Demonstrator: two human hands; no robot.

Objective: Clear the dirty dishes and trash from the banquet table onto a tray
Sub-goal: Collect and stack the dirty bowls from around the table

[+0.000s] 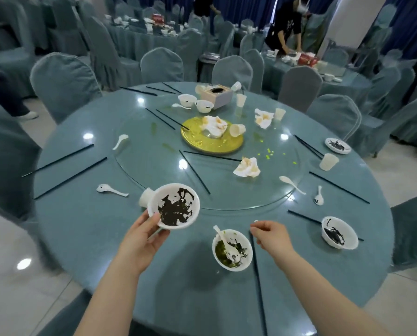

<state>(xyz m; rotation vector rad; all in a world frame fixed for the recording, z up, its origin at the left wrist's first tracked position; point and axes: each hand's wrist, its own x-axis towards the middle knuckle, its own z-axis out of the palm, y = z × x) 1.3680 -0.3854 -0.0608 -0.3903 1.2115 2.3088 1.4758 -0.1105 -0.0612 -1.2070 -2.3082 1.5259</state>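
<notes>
Teal-clothed round banquet table, glass turntable at its centre. Near edge: soup-smeared white bowl lifted off the cloth, pinched at its rim by left hand. Beside it, second bowl holding spoon. Right hand loosely curled, fingertips seemingly pinching something small and white, unidentifiable.

Round desk: matt teal cloth cover. Round turntable: glossy clear glass. Round gold platter: shiny metal. Crumpled white napkin: paper.

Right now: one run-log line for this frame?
left hand: grips dirty bowl, lifted | right hand: fingers curled beside spoon bowl, contents unclear | tray: not seen
</notes>
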